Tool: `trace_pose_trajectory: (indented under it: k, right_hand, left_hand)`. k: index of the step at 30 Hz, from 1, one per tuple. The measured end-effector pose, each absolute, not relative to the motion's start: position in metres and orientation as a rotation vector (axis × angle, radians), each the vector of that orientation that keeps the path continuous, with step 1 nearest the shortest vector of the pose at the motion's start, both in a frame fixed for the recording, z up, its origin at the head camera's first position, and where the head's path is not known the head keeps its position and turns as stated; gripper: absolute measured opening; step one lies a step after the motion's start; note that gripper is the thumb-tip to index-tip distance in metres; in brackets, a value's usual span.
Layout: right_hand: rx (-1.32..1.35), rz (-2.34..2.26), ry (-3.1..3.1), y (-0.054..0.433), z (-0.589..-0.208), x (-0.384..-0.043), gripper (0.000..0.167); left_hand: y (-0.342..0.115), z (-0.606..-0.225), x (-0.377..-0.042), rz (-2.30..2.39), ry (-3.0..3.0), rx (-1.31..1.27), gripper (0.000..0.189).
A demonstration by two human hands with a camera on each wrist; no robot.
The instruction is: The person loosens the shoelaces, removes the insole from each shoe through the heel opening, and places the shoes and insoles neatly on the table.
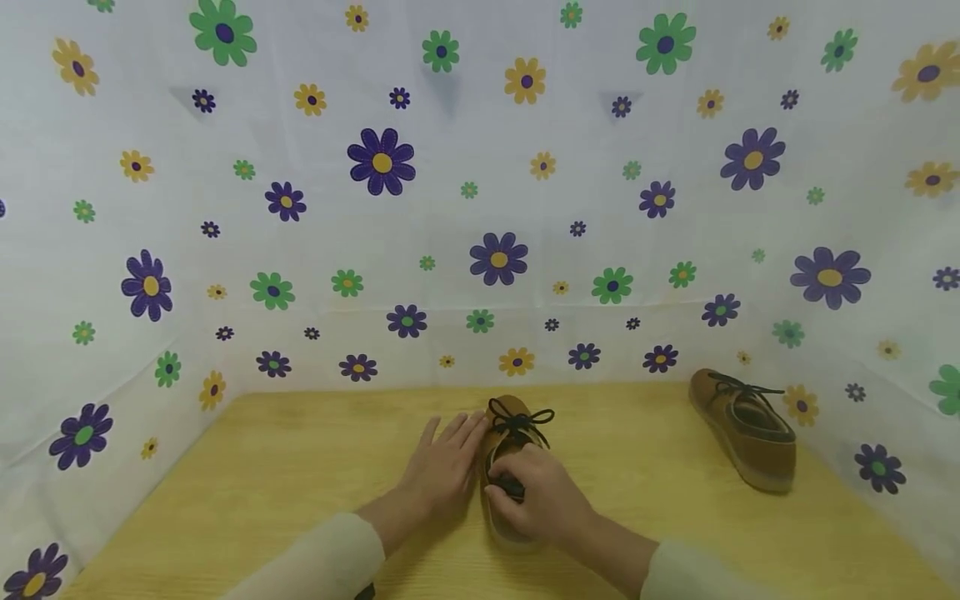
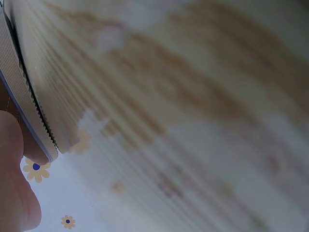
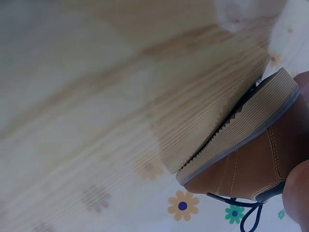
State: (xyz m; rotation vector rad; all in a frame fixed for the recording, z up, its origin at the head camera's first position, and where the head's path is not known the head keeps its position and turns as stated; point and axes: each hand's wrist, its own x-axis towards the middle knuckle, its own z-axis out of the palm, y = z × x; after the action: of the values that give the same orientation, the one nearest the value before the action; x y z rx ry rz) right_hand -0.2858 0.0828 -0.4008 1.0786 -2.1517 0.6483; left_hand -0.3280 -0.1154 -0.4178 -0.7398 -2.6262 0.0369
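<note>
A brown lace-up shoe [image 1: 501,523] with a tied black bow [image 1: 519,420] stands on the wooden table, toe pointing away. My left hand [image 1: 446,467] lies along its left side with straight fingers touching it. My right hand [image 1: 546,498] is curled over the shoe's opening from the right, gripping it near the collar; thumb and forefinger show at the dark inside, and the other fingers are hidden. In the right wrist view the shoe's ridged pale sole and stitched side [image 3: 251,162] appear beside fingertips. Only part of the shoe [image 2: 21,87] and a finger enter the left wrist view.
A second brown shoe [image 1: 750,433] with black laces stands at the table's right, its toe turned toward the back wall. White cloth with printed flowers [image 1: 498,258] encloses the wooden table [image 1: 315,467] at the back and both sides.
</note>
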Motion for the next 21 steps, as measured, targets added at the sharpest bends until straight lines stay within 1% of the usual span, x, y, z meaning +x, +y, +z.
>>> trace_pose_trajectory:
  k: [7, 10, 12, 14, 17, 19, 21]
  right_hand:
    - [1.077, 0.762, -2.199, 0.077, -0.403, -0.28, 0.012]
    - [1.044, 0.891, -2.129, 0.081, -0.402, -0.283, 0.007]
    - [0.947, 0.936, -2.067, 0.086, -0.401, -0.286, 0.001]
    - [0.802, 0.955, -2.07, 0.092, -0.4, -0.29, 0.004]
    - [0.586, 0.894, -2.222, 0.101, -0.399, -0.297, 0.006]
    - [0.513, 0.824, -2.385, 0.105, -0.401, -0.301, 0.013]
    - [0.516, 0.725, -2.52, 0.107, -0.404, -0.304, 0.02]
  left_hand:
    - [-0.119, -0.425, -0.33, 0.093, -2.488, -0.75, 0.052]
    - [-0.118, -0.425, -0.331, 0.081, -2.442, -0.747, 0.047]
    - [-0.117, -0.426, -0.33, 0.069, -2.423, -0.745, 0.04]
    - [-0.116, -0.426, -0.329, 0.043, -2.413, -0.741, 0.033]
    - [-0.115, -0.424, -0.328, 0.015, -2.406, -0.711, 0.017]
    - [-0.115, -0.423, -0.327, -0.006, -2.409, -0.68, 0.011]
    - [-0.116, -0.422, -0.326, -0.013, -2.418, -0.656, 0.012]
